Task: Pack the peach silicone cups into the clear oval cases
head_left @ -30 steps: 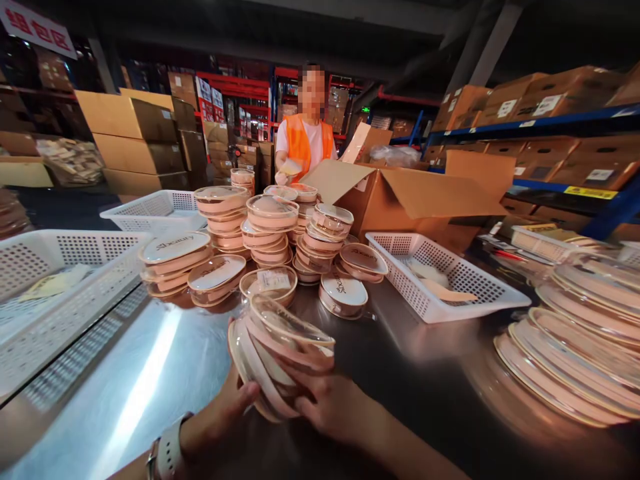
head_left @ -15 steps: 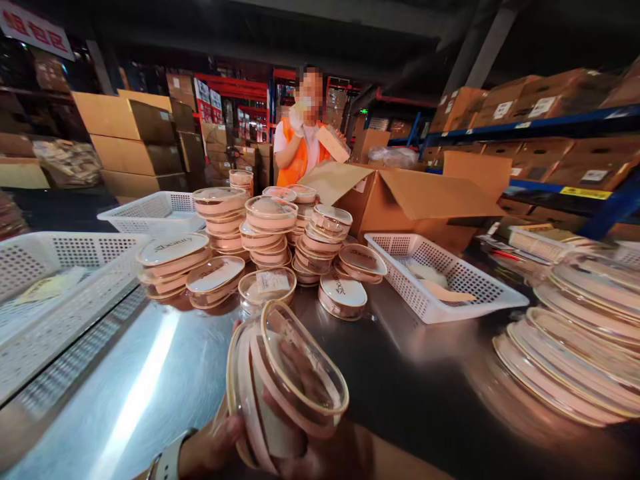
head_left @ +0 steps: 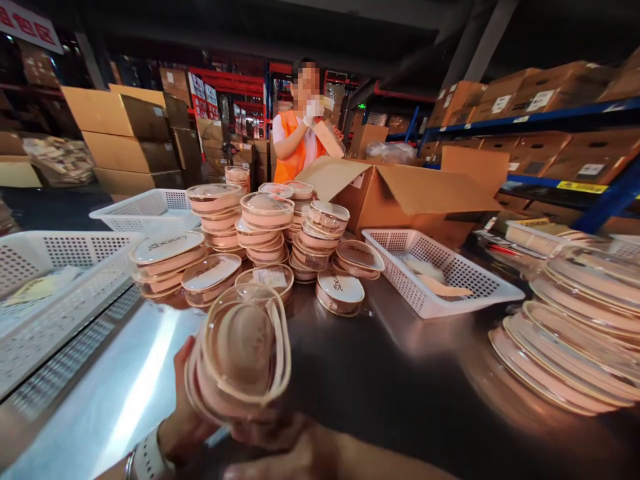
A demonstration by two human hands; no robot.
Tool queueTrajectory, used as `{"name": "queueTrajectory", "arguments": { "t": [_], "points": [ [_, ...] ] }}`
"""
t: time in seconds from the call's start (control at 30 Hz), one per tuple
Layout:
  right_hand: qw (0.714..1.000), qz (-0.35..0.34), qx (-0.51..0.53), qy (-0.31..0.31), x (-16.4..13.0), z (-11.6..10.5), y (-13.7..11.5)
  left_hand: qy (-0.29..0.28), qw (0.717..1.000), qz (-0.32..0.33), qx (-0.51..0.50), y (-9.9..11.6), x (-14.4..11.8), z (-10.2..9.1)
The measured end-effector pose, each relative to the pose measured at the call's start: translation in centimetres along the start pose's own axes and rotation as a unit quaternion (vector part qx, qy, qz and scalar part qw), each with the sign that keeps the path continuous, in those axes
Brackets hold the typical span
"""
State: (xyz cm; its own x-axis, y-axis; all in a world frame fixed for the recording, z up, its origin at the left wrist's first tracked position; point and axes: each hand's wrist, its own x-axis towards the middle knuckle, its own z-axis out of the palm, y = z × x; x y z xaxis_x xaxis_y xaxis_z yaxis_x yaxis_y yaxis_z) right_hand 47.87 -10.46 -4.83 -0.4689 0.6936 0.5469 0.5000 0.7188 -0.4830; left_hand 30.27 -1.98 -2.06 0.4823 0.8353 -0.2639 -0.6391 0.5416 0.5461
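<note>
Above the near part of the metal table, my left hand (head_left: 186, 417) is wrapped round the left side of a small stack of oval boxes (head_left: 247, 340). They have clear lids and pale pink sides, and the stack is tilted with its top lid towards me. Something pale shows through that lid. My right hand (head_left: 295, 448) is just below the stack's lower end, dark and blurred; whether its fingers touch the boxes cannot be made out. Beyond my hands stand several piles of similar boxes (head_left: 265, 212), some with white lids marked "beauty" (head_left: 341, 287).
White perforated baskets stand at left (head_left: 65, 250), behind it (head_left: 145, 207) and at right (head_left: 440, 307). More oval boxes (head_left: 565, 360) are piled at the right edge. Behind an open carton (head_left: 425, 193), a person in an orange vest (head_left: 293, 147) holds a box-like item.
The held stack has moved left and turned, bringing its top lid more towards me. My right hand is lower against it. The person's gloved hand opposite has shifted slightly right.
</note>
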Motion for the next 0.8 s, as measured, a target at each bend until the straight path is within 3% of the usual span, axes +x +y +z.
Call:
{"name": "queueTrajectory", "arguments": {
  "t": [0.07, 0.1, 0.17, 0.23, 0.37, 0.5, 0.67, 0.73, 0.8],
  "points": [
    [0.997, -0.053, 0.030, 0.045, 0.4, -0.9, 0.7, 0.083, 0.994, 0.035, -0.067, 1.2, 0.3, 1.6],
    [0.994, -0.043, 0.037, 0.095, 0.6, -1.6, 1.0, 0.109, 0.989, 0.042, -0.093, 1.5, 0.3, 2.4],
    [0.978, 0.041, 0.030, 0.202, 1.3, -2.9, 1.7, 0.119, 0.985, 0.021, -0.124, 1.5, 0.0, 3.3],
    [0.966, 0.125, 0.025, 0.226, 2.1, -3.7, 2.3, 0.108, 0.986, -0.016, -0.122, 0.9, -0.4, 3.4],
    [0.970, 0.174, 0.039, 0.166, 2.4, -3.7, 4.0, 0.072, 0.994, -0.083, -0.029, -0.8, -1.1, 2.5],
    [0.979, 0.187, -0.058, 0.057, 1.8, -3.6, 5.6, 0.065, 0.992, -0.106, 0.000, -1.2, -1.3, 2.7],
    [0.958, 0.197, -0.193, -0.082, 1.8, -4.6, 5.0, 0.096, 0.992, -0.074, -0.027, -0.4, -1.1, 3.5],
    [0.962, 0.188, -0.158, -0.117, 1.9, -4.0, 3.7, 0.090, 0.995, -0.023, -0.036, 0.1, -0.8, 3.0],
    [0.976, 0.175, -0.043, -0.126, 1.8, -2.6, 2.1, 0.067, 0.996, 0.040, -0.038, 0.5, -0.5, 1.9]
  ]
}}
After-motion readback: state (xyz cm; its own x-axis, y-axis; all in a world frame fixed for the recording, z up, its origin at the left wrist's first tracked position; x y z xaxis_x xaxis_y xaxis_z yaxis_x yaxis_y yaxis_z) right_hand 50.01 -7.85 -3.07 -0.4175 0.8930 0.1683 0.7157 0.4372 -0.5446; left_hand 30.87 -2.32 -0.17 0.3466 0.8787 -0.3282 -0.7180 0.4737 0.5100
